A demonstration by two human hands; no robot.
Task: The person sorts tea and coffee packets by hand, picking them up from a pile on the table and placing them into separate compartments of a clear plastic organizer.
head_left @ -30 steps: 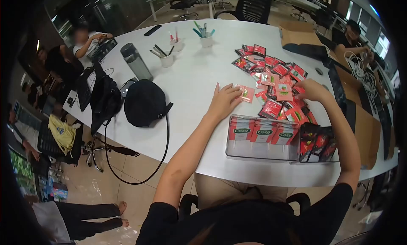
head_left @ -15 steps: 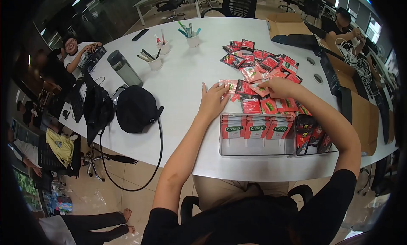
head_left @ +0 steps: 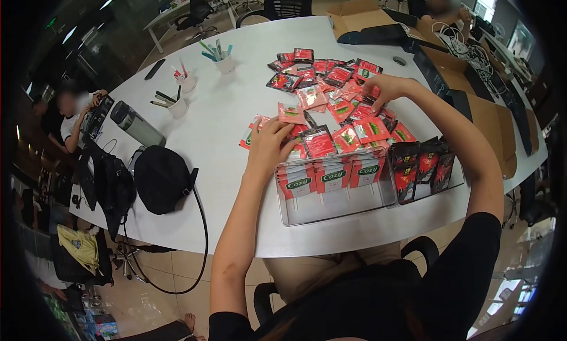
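Note:
Loose red and pink sachets lie in a heap on the white table. My left hand rests at the heap's left side, fingers spread, fingertips touching the lower edge of a pink sachet. Over the right part of the heap, my right hand reaches down with thumb and fingers apart, close to red sachets. A clear tray near the table's front edge holds upright Cozy sachets along its back. Dark red-and-black packets stand in another clear tray on its right.
Cups of pens, a grey bottle and a black cap are on the left. Open cardboard boxes and white cables line the right side. Two other people sit beyond the table's sides.
The view has turned, shifting the table's contents left. My right hand has moved right and away from a pink sachet near my left hand. The left fingers have spread further.

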